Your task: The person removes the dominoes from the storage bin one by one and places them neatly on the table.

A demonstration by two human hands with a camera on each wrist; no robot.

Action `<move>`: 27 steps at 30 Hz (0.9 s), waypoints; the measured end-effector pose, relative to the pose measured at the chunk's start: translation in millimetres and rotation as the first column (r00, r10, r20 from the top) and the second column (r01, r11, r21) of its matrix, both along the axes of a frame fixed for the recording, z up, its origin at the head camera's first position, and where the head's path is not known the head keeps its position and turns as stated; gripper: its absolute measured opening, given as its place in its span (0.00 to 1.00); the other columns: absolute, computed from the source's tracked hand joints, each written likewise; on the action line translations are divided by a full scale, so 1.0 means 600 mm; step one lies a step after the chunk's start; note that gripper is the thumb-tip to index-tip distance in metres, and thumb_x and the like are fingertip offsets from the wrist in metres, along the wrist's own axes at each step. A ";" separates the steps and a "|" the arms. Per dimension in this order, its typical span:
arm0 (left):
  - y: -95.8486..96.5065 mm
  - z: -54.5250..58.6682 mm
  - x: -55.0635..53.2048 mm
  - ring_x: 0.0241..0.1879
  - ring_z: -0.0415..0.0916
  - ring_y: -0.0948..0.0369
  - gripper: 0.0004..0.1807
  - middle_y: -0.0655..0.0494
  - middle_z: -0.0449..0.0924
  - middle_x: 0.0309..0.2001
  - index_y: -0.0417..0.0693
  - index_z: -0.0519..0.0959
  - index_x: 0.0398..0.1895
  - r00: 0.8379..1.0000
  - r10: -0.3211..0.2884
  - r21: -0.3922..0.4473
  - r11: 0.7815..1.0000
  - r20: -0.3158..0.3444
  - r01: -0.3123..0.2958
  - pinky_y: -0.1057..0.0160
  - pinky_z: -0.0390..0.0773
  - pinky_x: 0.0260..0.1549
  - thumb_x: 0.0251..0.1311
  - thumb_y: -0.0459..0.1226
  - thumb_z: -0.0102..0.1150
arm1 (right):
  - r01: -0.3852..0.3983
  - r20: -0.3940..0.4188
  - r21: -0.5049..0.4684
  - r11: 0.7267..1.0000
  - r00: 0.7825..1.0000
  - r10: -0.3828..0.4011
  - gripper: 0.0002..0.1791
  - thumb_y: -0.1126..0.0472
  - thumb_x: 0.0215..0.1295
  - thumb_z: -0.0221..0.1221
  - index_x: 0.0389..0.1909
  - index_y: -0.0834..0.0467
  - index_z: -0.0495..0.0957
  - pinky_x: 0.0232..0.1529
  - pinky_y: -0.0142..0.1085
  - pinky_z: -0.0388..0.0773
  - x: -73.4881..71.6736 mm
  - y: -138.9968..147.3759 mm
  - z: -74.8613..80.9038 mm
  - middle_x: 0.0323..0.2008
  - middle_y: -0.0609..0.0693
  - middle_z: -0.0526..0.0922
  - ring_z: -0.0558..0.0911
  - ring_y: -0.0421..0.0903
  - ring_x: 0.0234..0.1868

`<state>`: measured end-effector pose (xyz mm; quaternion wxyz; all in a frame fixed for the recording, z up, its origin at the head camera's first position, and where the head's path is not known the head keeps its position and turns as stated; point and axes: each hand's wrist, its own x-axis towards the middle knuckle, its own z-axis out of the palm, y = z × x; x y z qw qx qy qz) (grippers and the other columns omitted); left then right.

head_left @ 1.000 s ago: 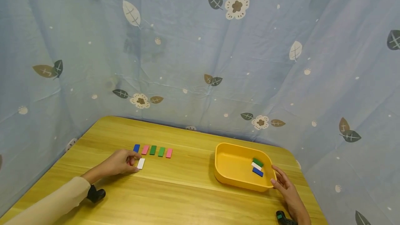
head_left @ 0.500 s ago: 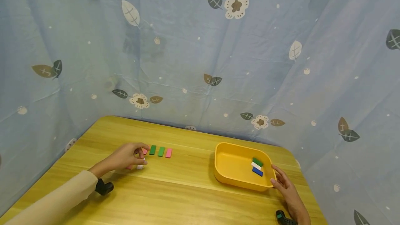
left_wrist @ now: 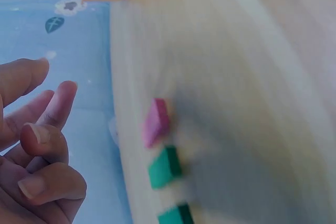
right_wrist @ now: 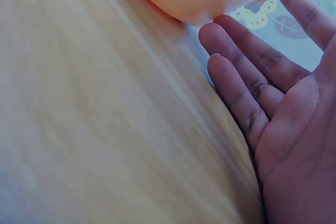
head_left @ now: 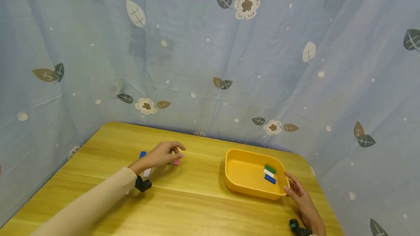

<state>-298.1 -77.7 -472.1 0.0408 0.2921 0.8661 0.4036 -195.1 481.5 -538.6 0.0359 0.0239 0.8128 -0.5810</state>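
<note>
My left hand (head_left: 162, 154) hovers over a row of small flat blocks, its thumb and fingers apart with nothing between them. A pink block (head_left: 177, 162) shows just below the fingertips, and a blue block (head_left: 142, 154) and a white block (head_left: 147, 173) lie by the wrist. In the left wrist view, two green blocks (left_wrist: 165, 167) follow the pink one; the hand and forearm hide the others from the head view. My right hand (head_left: 301, 196) touches the right end of a yellow bin (head_left: 249, 191), fingers fairly straight against it. Inside lie green (head_left: 270, 169), white (head_left: 268, 173) and blue (head_left: 270, 179) blocks.
The wooden table (head_left: 197, 210) has rounded far corners. A blue curtain (head_left: 183, 57) with leaves and flowers hangs behind it. Black devices are strapped to the left wrist (head_left: 143, 184) and the right wrist (head_left: 298, 228).
My left hand has moved right along the row, from beside the white block to above the pink block at the right end. The right hand and bin stay put.
</note>
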 end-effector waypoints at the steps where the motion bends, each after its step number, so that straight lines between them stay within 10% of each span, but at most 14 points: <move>1: 0.008 0.002 -0.004 0.37 0.78 0.63 0.14 0.66 0.81 0.35 0.60 0.77 0.52 1.000 -0.002 0.000 1.000 -0.010 0.002 0.60 0.76 0.36 0.65 0.48 0.56 | 0.001 -0.001 0.000 1.000 1.000 -0.001 0.32 0.48 0.72 0.50 0.73 0.38 0.51 0.52 0.37 0.73 -0.001 0.000 0.001 0.73 0.56 0.48 0.54 0.56 0.70; 10: 0.079 0.011 -0.020 0.22 0.74 0.64 0.13 0.60 0.80 0.39 0.61 0.77 0.51 0.998 -0.055 0.042 0.998 0.000 0.055 0.63 0.76 0.22 0.66 0.48 0.56 | 0.000 0.003 0.005 1.000 1.000 0.000 0.32 0.47 0.72 0.50 0.73 0.38 0.51 0.52 0.39 0.73 -0.004 -0.003 0.005 0.73 0.56 0.48 0.54 0.55 0.70; 18: 0.146 0.017 -0.022 0.34 0.76 0.63 0.12 0.66 0.80 0.36 0.60 0.78 0.50 0.992 -0.117 0.017 0.993 -0.055 0.118 0.64 0.76 0.32 0.66 0.47 0.56 | 0.025 0.019 0.020 0.999 1.000 -0.025 0.33 0.46 0.71 0.51 0.74 0.40 0.51 0.54 0.46 0.72 0.003 -0.002 0.001 0.73 0.57 0.49 0.55 0.57 0.70; 27: 0.209 0.036 -0.035 0.40 0.76 0.67 0.14 0.67 0.80 0.42 0.58 0.78 0.51 0.984 -0.163 0.032 0.986 -0.075 0.166 0.65 0.76 0.37 0.66 0.49 0.54 | 0.037 0.032 0.043 0.998 0.999 -0.038 0.33 0.44 0.70 0.51 0.73 0.38 0.51 0.51 0.43 0.72 -0.001 0.000 -0.003 0.72 0.55 0.52 0.66 0.25 0.53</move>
